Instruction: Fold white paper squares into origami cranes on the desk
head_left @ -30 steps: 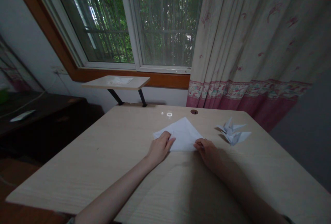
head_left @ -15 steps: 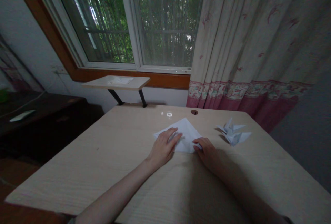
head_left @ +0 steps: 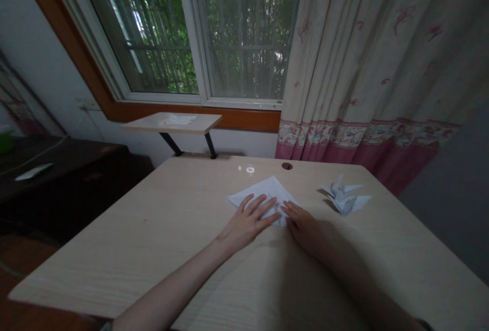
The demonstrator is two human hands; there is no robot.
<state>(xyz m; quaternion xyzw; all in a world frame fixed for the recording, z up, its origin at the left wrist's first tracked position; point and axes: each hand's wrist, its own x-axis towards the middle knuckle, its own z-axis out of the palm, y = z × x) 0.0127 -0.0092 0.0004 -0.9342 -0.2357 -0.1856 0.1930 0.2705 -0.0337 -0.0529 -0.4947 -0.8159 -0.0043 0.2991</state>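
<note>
A folded sheet of white paper [head_left: 272,190] lies flat on the pale wood desk [head_left: 114,254], its point towards the window. My left hand [head_left: 246,223] rests palm down on its left part with the fingers spread. My right hand [head_left: 301,224] lies on its right corner, fingertips close to my left fingers. Both hands press flat and grip nothing. The lower part of the sheet is hidden under my hands. To the right, a white paper crane [head_left: 344,196] sits on the desk, out of reach of neither hand's fingers but not touched.
A small wooden shelf [head_left: 171,122] on dark legs stands beyond the desk, before a barred window [head_left: 237,30]. A pink-bordered curtain [head_left: 362,76] hangs to the right. The desk has a round cable hole [head_left: 287,166]. A dark cabinet [head_left: 57,168] stands to the left.
My left hand has slid rightward over the paper and its fingers have spread wider. My right hand has shifted slightly left, bringing the fingertips of both hands closer together. The crane has not moved.
</note>
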